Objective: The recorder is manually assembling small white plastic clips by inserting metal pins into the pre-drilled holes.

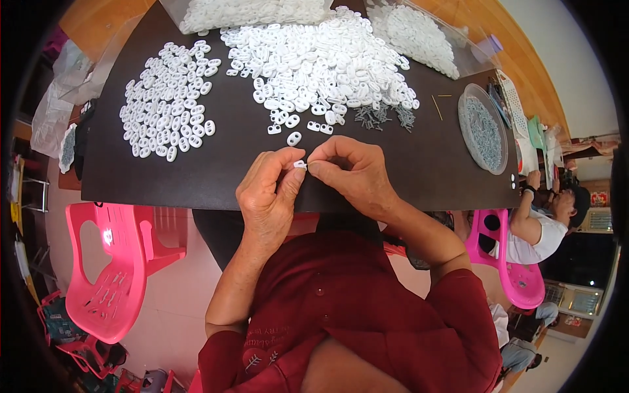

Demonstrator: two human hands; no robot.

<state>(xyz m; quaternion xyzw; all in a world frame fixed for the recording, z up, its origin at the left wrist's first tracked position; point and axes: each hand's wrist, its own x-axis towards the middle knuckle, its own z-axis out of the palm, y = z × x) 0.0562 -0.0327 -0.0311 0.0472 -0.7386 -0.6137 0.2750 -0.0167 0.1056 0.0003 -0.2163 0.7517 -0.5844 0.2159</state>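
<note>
Over the table's near edge, my left hand (267, 190) pinches a small white plastic piece (299, 164) between thumb and forefinger. My right hand (359, 175) meets it from the right, thumb and forefinger closed at the piece's edge; whatever they grip is too small to make out. Just beyond my fingertips lies a loose white oval two-holed piece (294, 139). A large heap of such white pieces (314, 59) spreads farther back. Small grey pins (386, 116) lie in a bunch at the heap's near right edge.
White oval pieces (169, 98) are spread at the left of the dark table (229, 177). Clear bins (478, 62) stand at the back. A round tub (466, 128) holds grey pins at right. Pink chairs (141, 262) and a seated person (540, 229) flank the table.
</note>
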